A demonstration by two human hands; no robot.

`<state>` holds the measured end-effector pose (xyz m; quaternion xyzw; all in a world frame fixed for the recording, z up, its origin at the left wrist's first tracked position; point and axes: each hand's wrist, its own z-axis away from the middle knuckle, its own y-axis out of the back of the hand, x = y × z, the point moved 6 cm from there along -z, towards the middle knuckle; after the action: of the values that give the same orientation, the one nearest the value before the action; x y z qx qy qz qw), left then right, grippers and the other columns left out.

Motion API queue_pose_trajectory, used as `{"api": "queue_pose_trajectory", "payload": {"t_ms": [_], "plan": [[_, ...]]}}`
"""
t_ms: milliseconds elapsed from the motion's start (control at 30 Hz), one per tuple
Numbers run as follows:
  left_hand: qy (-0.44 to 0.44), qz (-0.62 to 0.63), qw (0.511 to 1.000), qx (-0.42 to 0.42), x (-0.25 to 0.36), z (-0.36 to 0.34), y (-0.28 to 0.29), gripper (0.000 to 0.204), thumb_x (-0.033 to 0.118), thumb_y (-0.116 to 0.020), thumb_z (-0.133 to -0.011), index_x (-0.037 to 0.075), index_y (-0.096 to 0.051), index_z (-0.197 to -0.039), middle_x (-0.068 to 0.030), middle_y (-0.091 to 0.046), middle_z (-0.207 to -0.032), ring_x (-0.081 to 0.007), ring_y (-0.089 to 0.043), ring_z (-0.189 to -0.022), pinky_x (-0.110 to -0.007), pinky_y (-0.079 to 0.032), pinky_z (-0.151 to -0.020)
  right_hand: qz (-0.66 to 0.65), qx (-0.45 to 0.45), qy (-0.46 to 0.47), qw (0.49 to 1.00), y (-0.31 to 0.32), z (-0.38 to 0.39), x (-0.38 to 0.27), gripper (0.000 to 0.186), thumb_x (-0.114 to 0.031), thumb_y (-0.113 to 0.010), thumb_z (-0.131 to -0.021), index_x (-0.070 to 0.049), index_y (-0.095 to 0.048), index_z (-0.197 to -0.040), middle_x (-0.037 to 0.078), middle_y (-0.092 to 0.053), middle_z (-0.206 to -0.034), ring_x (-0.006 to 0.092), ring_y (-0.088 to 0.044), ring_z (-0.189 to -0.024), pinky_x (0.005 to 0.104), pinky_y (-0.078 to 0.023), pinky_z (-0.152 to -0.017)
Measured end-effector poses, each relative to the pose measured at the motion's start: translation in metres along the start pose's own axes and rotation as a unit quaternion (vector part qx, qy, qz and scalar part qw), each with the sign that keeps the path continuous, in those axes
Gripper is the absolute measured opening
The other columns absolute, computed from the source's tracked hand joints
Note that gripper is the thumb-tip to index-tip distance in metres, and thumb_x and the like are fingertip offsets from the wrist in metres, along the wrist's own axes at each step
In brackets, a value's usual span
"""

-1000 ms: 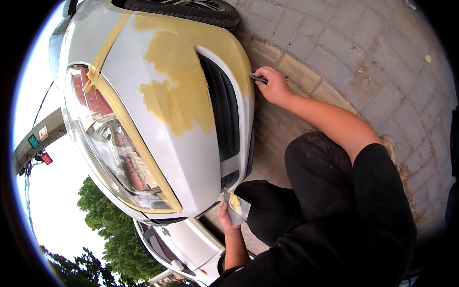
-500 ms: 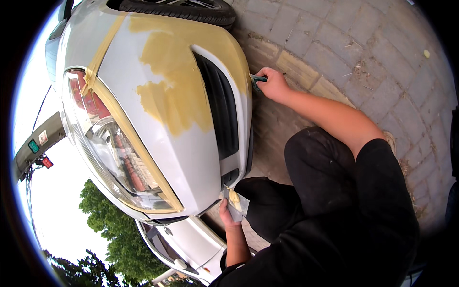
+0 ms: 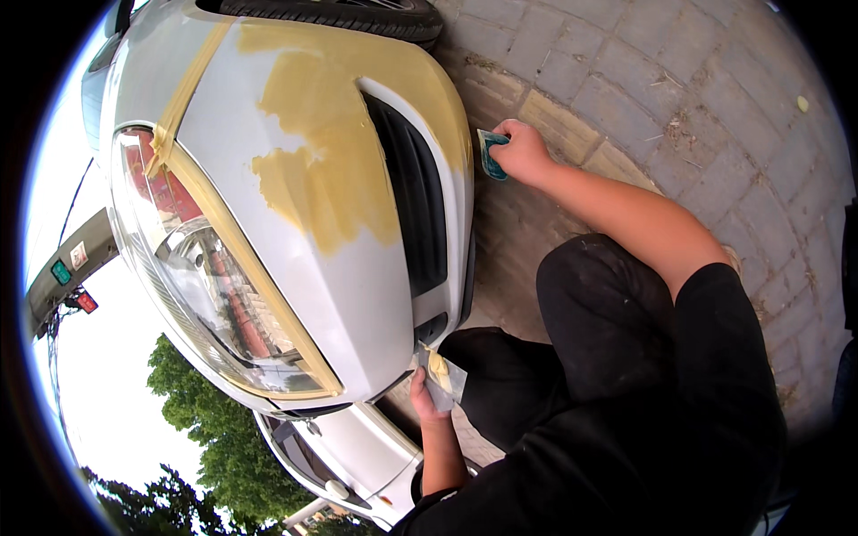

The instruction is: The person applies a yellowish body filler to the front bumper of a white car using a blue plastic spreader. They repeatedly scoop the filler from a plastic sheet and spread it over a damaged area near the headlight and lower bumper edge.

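My right hand (image 3: 525,154) is closed round a thin dark green putty spreader (image 3: 492,155), held just off the lower edge of the car bumper (image 3: 366,295). Yellowish filler (image 3: 331,170) covers much of the bumper's corner in uneven smears, around the black slatted vent (image 3: 407,179). Beside the bumper's lower end, my left hand (image 3: 424,397) grips a flat grey plate (image 3: 447,393). On that plate lies a lump of pale yellow putty (image 3: 438,366).
Tan masking tape (image 3: 241,255) borders the headlight (image 3: 210,277) and the fender seam. A tyre (image 3: 349,20) shows at the top. Another white car (image 3: 357,456) stands behind, with trees (image 3: 214,429). Paving bricks (image 3: 661,80) lie to the right. My bent knees (image 3: 603,313) are close to the bumper.
My right hand has drawn the spreader slightly away from the bumper's edge and turned it, so more of its face shows. My left hand and the plate have hardly moved.
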<state>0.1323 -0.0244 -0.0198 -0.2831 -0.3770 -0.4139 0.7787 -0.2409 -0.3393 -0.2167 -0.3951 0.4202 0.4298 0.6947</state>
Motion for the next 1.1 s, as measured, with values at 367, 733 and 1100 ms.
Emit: {"api": "queue_pose_trajectory", "payload": {"t_ms": [367, 733, 1100], "plan": [[-0.008, -0.014, 1.000, 0.017, 0.001, 0.002, -0.001, 0.042, 0.023, -0.059, -0.096, 0.000, -0.057, -0.131, -0.0135, -0.068, -0.122, -0.0288, -0.065, -0.110, -0.042, -0.051, -0.100, 0.045, -0.135, 0.175, 0.974, -0.022, 0.035, 0.002, 0.017, -0.001, -0.064, -0.076, -0.001, -0.063, -0.093, 0.018, -0.064, -0.094, 0.0358, -0.064, -0.090, 0.0432, -0.052, -0.079], [-0.001, 0.017, 1.000, 0.012, -0.004, 0.010, 0.009, 0.042, 0.023, -0.058, -0.096, 0.001, -0.057, -0.132, -0.0132, -0.067, -0.122, -0.0288, -0.065, -0.111, -0.042, -0.051, -0.100, 0.039, -0.031, 0.190, 0.980, -0.026, 0.048, -0.030, 0.018, 0.003, -0.063, -0.075, 0.000, -0.057, -0.092, 0.017, -0.058, -0.096, 0.0383, -0.059, -0.089, 0.0436, -0.049, -0.076], [0.006, 0.028, 1.000, -0.013, -0.006, 0.009, -0.004, 0.038, 0.021, -0.058, -0.096, 0.000, -0.061, -0.128, -0.0137, -0.068, -0.123, -0.0294, -0.066, -0.111, -0.043, -0.051, -0.102, 0.082, -0.080, 0.208, 0.971, -0.004, 0.020, -0.037, 0.015, 0.000, -0.063, -0.076, -0.001, -0.062, -0.091, 0.018, -0.063, -0.095, 0.0378, -0.062, -0.091, 0.0446, -0.050, -0.079]]}}
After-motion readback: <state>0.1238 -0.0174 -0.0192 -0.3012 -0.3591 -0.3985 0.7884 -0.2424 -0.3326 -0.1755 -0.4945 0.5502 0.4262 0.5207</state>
